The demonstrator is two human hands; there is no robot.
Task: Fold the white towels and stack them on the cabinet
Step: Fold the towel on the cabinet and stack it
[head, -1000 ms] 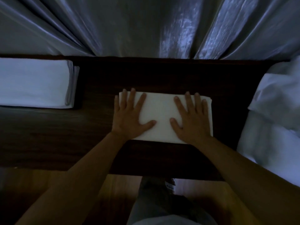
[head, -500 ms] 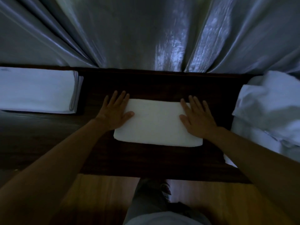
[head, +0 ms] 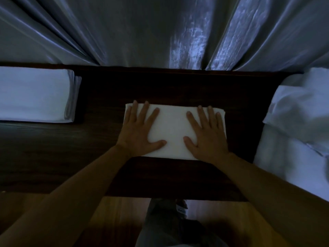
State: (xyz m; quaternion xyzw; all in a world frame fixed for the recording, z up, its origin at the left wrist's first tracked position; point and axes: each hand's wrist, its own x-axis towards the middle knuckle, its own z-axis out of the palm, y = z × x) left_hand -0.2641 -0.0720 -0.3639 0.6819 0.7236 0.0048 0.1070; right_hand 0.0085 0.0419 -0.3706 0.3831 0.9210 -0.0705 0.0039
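The folded white towel (head: 171, 132) lies flat on the dark wooden cabinet (head: 44, 157), at the middle of the top, set back from the front edge and apart from the rear edge.

The left hand (head: 138, 132) rests palm-down on the towel's left end. Its fingers (head: 132, 113) are spread wide and flat, and their tips reach the towel's far edge. The thumb points inward across the cloth.

The right hand (head: 207, 138) rests palm-down on the towel's right end in the same posture, fingers splayed and flat, gripping nothing. The 2 thumbs point toward each other with bare towel between them.

A stack of folded towels (head: 35, 94) sits at the cabinet's left rear corner, well apart from the hands. A loose heap of white cloth (head: 300, 113) lies at the right end. A grey curtain (head: 142, 29) hangs behind the rear edge.
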